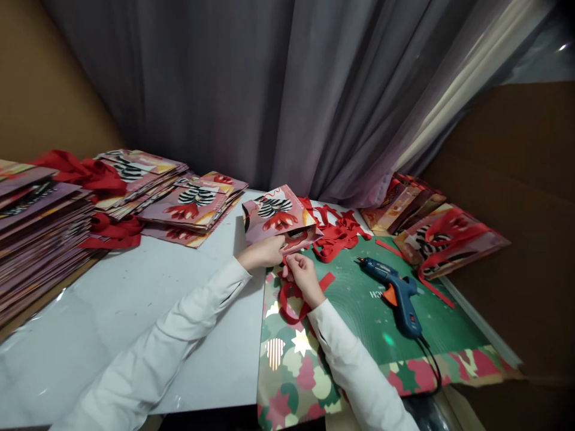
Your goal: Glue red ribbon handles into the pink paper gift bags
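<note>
In the middle of the table a pink paper gift bag with a black-and-white striped bow print lies tilted, its open side toward me. My left hand is closed on the near edge of this bag; the fingertips are partly hidden. Just right of it, my right hand pinches the end of a red ribbon close to the bag's edge. The rest of that ribbon loops down below the hand onto a camouflage-patterned sheet. Whether the ribbon's end touches the bag is hard to make out.
A blue glue gun with an orange trigger and cable lies on the green mat. Loose red ribbons heap behind my right hand. Stacked flat bags fill the left side. A bag with red ribbon stands right. A grey curtain hangs behind.
</note>
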Available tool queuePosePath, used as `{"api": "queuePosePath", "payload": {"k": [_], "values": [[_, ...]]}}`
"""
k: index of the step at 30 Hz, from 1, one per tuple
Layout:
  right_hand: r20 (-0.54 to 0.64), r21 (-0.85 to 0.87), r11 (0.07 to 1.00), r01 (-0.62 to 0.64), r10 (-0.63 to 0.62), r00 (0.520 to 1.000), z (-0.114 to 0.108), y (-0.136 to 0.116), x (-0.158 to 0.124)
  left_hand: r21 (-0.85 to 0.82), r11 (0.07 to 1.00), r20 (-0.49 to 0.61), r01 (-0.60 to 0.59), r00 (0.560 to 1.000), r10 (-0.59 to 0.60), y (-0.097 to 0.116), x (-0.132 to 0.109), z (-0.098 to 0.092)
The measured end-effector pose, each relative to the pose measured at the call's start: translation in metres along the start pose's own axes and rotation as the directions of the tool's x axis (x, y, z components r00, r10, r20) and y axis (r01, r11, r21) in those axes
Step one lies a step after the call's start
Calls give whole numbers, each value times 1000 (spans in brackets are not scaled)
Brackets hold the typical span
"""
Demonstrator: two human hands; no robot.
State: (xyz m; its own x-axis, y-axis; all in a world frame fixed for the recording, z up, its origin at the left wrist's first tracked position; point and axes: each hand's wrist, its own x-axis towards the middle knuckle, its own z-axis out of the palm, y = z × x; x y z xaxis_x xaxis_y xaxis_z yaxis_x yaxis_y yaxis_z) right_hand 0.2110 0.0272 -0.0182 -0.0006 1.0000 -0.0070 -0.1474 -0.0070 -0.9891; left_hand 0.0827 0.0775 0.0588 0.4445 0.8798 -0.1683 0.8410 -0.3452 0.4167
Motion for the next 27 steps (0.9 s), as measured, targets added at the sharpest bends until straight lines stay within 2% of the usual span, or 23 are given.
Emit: {"api": "queuePosePath", "payload": {"k": [8,18,27], "values": [[-137,60,997,40,-31,990,12,13,-6,-23,1000,-1,1,1000,-1,5,-1,2],[-44,119,993,12,-7,999,7,-2,-7,3,999,-16,49,999,-49,7,0,0],[-14,137,991,-6,8,1000,7,7,-6,24,1000,12,18,1000,-18,7,-2,2]]}}
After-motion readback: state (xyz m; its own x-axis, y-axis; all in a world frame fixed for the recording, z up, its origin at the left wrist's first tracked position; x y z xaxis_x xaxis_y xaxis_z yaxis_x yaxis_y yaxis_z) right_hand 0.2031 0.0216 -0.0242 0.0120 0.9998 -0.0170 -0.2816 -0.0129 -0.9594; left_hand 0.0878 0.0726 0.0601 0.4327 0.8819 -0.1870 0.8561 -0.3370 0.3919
